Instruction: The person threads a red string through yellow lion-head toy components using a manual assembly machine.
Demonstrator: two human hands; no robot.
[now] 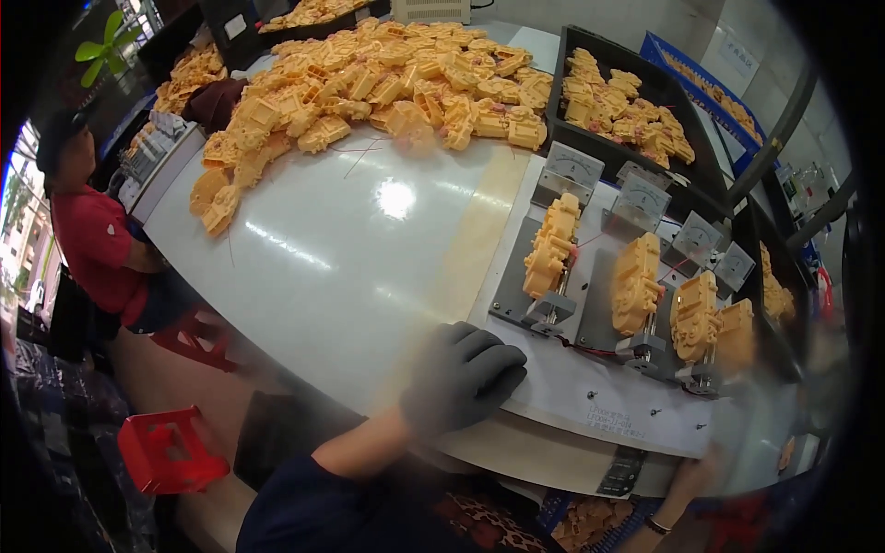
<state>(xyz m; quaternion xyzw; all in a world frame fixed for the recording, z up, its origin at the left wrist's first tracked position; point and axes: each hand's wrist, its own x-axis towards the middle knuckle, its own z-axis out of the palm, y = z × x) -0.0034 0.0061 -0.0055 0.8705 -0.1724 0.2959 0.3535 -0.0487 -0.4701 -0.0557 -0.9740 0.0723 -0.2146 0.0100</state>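
My left hand (466, 373), in a dark grey glove, rests palm down at the table's front edge beside the white fixture board (544, 392). Its fingers are curled together, and whatever lies under them is hidden. My right hand (698, 472) is low at the board's right front corner, its fingers blurred. Yellow plastic gear housings sit in clamps on the board: one at the left (553, 244), one in the middle (636, 284), one further right (694, 316) with a blurred yellow part (736, 336) beside it. Needle meters (573, 169) stand behind them.
A large heap of yellow housings (387, 78) covers the far side of the white table (323, 240). Black bins (562, 88) and a blue crate (659, 51) stand at the right. A person in red (97, 235) sits left, near a red stool (171, 452).
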